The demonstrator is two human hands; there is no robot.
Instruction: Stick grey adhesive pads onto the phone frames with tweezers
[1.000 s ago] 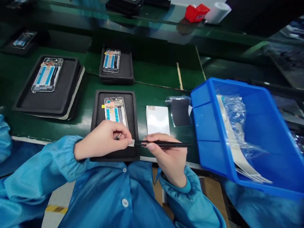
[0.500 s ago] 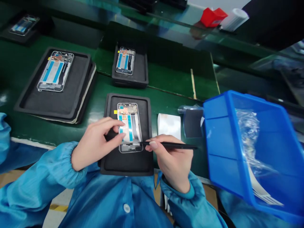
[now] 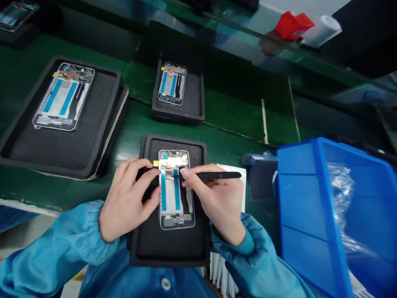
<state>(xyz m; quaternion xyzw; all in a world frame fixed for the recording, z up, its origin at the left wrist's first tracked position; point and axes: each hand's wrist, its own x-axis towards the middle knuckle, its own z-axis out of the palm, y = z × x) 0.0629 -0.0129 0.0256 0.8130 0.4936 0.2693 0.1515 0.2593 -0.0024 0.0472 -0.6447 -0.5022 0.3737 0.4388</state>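
Observation:
An opened phone (image 3: pixel 170 194) with two blue strips and a bare circuit board lies in a black foam tray (image 3: pixel 170 252) in front of me. My right hand (image 3: pixel 217 194) pinches a pair of black tweezers (image 3: pixel 220 175), their tips over the upper part of the phone, just below the board. A small pale piece shows at the tips, too small to name. My left hand (image 3: pixel 130 198) rests over the tray's left side, fingers apart and curved, the fingertips at the phone's left edge. Near them a yellow tab (image 3: pixel 156 163) sticks out from the phone.
Similar phones lie in a left tray (image 3: pixel 62 145), a back tray (image 3: pixel 194 99) and at the far left corner. On the right stand a blue bin (image 3: pixel 297 198) holding clear plastic, a dark pad (image 3: pixel 263 180) and a white sheet (image 3: pixel 244 186) partly behind my hand.
The tweezers have gone from the phone's lower end up to just below its circuit board. My left hand has drawn back to the phone's left edge. The view has shifted.

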